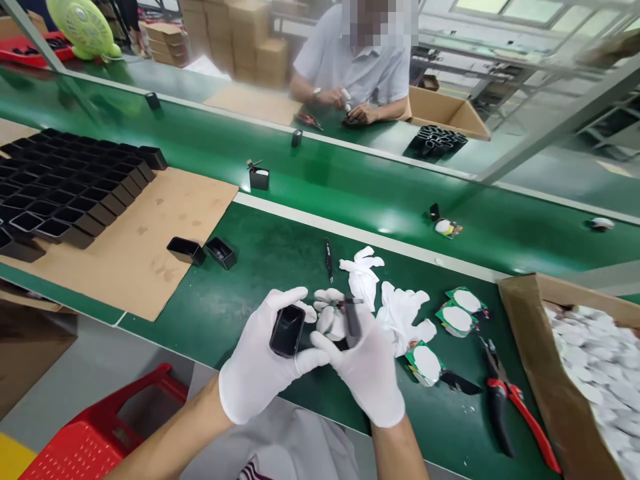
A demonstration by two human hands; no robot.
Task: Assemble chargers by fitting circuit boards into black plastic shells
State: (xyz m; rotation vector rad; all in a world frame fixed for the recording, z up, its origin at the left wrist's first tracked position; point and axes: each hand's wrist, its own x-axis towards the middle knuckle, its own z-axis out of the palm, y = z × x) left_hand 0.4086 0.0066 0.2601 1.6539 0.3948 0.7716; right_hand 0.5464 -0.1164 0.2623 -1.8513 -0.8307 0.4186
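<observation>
My left hand (265,357), in a white glove, is closed around a small black plastic case (289,331), its dark opening facing up. My right hand (367,367), also gloved, grips a circuit board with a white round pad (330,321); a flat black piece (353,320) stands upright at its fingers. The two hands are close together above the green bench, the board just right of the case. Beyond them lie spare white gloves (404,313) and a black pen-like tool (328,260). Two more black cases (221,253) sit to the left.
Many black cases (75,193) stand in rows on cardboard (170,227) at left. Right are boards with white pads (456,319), red-black pliers (500,393) and a carton of white discs (530,340). A green conveyor (340,170) runs behind; a co-worker (355,67) sits across it.
</observation>
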